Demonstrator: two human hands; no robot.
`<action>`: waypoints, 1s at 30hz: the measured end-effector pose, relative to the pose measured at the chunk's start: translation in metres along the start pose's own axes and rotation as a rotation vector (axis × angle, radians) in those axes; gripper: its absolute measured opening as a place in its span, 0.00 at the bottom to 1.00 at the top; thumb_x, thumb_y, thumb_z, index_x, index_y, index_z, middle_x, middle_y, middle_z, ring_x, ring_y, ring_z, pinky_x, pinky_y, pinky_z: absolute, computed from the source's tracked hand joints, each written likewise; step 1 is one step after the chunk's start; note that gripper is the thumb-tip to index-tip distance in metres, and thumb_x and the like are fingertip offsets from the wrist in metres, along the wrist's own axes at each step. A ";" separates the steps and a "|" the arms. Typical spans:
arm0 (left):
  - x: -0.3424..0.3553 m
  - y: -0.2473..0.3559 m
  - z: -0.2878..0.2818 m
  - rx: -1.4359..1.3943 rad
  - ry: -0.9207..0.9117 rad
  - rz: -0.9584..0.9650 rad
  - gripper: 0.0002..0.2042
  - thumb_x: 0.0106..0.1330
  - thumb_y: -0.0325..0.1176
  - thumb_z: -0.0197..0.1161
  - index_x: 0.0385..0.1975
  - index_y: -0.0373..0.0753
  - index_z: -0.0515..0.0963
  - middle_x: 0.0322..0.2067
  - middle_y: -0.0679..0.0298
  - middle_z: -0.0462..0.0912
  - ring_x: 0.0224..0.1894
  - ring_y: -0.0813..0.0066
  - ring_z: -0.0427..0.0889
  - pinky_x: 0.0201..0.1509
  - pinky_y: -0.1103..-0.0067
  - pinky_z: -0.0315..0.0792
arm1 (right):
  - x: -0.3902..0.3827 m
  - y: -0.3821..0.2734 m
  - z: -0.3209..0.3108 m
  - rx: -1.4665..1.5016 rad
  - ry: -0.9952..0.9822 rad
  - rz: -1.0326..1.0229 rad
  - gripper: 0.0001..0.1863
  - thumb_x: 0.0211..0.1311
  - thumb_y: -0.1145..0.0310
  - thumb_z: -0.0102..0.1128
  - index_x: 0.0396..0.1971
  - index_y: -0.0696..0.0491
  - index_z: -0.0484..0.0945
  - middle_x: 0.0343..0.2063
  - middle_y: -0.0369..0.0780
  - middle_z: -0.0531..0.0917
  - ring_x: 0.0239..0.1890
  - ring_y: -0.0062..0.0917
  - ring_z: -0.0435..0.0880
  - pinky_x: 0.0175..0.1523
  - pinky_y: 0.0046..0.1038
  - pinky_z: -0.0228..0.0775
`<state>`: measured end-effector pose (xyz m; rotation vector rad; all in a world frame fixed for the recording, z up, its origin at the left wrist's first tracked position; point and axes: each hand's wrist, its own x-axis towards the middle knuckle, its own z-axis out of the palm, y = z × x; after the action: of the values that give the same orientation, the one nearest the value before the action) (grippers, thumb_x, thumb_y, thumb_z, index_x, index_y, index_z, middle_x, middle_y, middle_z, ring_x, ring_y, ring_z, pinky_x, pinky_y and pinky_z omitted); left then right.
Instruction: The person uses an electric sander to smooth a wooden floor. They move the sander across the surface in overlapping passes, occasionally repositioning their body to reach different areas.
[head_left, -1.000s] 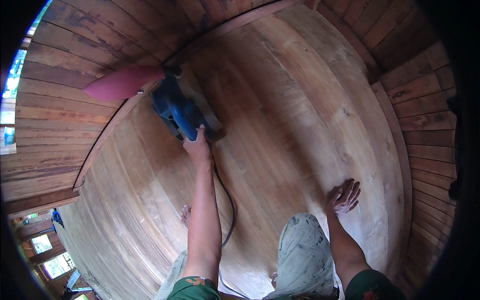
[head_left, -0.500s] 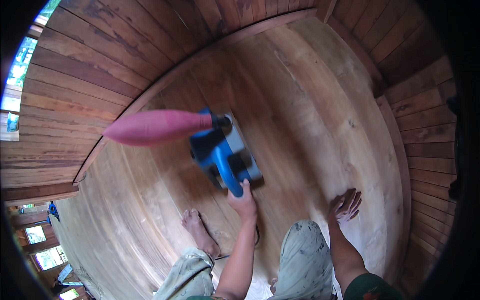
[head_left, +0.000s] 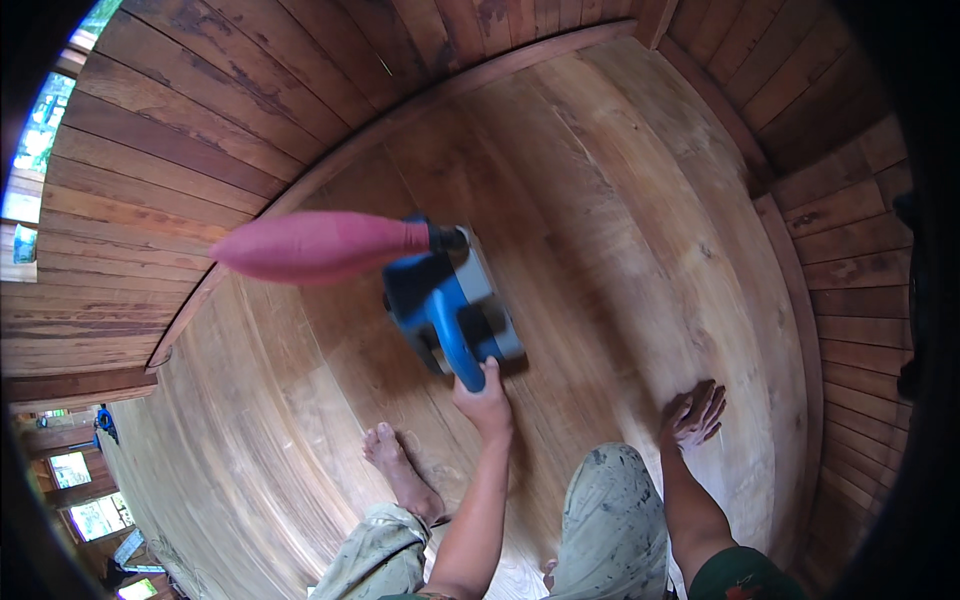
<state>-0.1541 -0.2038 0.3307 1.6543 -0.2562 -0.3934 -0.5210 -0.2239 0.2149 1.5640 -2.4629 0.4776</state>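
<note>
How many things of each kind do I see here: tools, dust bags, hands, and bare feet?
Blue sander: 1
Pink dust bag: 1
Hands: 2, the left hand on the sander handle and the right hand flat on the wooden floor
Bare foot: 1
Total: 5

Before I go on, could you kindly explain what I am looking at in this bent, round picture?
The picture comes from a wide fisheye camera worn on a person's head, looking down, so straight boards curve toward the rim. The forearms rising from the lower edge are the person's own. The left hand grips the handle of a blue sander, which sits on the wooden floor; a pink dust bag sticks out from it to the left. The right hand rests flat on the floor, fingers spread. A bare foot and stained trousers show below. Plank walls stand around.
</note>
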 end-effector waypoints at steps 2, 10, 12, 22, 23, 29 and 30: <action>0.038 0.005 0.012 0.000 -0.044 0.039 0.11 0.67 0.29 0.73 0.26 0.35 0.76 0.22 0.73 0.72 0.27 0.83 0.69 0.32 0.79 0.68 | 0.000 0.000 0.000 0.004 -0.008 0.007 0.38 0.77 0.36 0.36 0.79 0.41 0.61 0.81 0.37 0.58 0.82 0.40 0.53 0.77 0.63 0.43; 0.139 0.048 0.070 -0.186 -0.098 -0.041 0.08 0.63 0.29 0.74 0.27 0.38 0.79 0.20 0.69 0.78 0.18 0.82 0.73 0.23 0.79 0.66 | 0.000 0.001 0.002 0.010 0.029 -0.002 0.40 0.77 0.34 0.32 0.79 0.42 0.62 0.80 0.38 0.60 0.81 0.41 0.55 0.77 0.63 0.45; 0.153 0.055 0.078 -0.200 -0.123 -0.050 0.09 0.61 0.30 0.75 0.28 0.39 0.79 0.20 0.69 0.78 0.18 0.82 0.73 0.24 0.79 0.66 | 0.000 0.000 0.002 0.023 0.030 -0.012 0.40 0.77 0.34 0.31 0.79 0.42 0.62 0.79 0.38 0.61 0.81 0.41 0.56 0.77 0.63 0.45; 0.156 0.057 0.133 -0.094 -0.118 -0.019 0.12 0.58 0.34 0.74 0.34 0.32 0.84 0.27 0.57 0.87 0.32 0.65 0.86 0.43 0.70 0.77 | 0.003 0.010 0.014 0.093 0.149 -0.152 0.36 0.81 0.38 0.30 0.76 0.43 0.67 0.76 0.41 0.67 0.77 0.42 0.64 0.77 0.51 0.53; 0.154 0.059 0.135 -0.097 -0.137 -0.013 0.12 0.58 0.34 0.74 0.35 0.33 0.84 0.28 0.56 0.87 0.33 0.65 0.86 0.43 0.70 0.77 | 0.003 0.012 0.017 0.079 0.137 -0.144 0.36 0.81 0.38 0.30 0.76 0.42 0.67 0.75 0.42 0.68 0.77 0.42 0.65 0.77 0.52 0.53; 0.133 0.067 0.146 -0.143 -0.271 -0.065 0.13 0.60 0.33 0.72 0.41 0.33 0.83 0.31 0.53 0.87 0.35 0.63 0.86 0.46 0.70 0.77 | 0.005 0.018 0.025 0.094 0.133 -0.151 0.40 0.78 0.33 0.27 0.77 0.42 0.66 0.76 0.44 0.67 0.77 0.45 0.64 0.77 0.53 0.50; 0.130 0.067 0.148 -0.138 -0.276 -0.022 0.14 0.60 0.33 0.72 0.41 0.33 0.82 0.31 0.53 0.86 0.36 0.63 0.86 0.46 0.70 0.77 | 0.005 0.018 0.025 0.053 0.140 -0.156 0.39 0.79 0.35 0.29 0.76 0.43 0.67 0.75 0.43 0.68 0.76 0.44 0.65 0.77 0.53 0.52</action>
<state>-0.0907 -0.3977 0.3703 1.4671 -0.4082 -0.6434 -0.5392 -0.2303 0.1899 1.6659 -2.2232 0.6074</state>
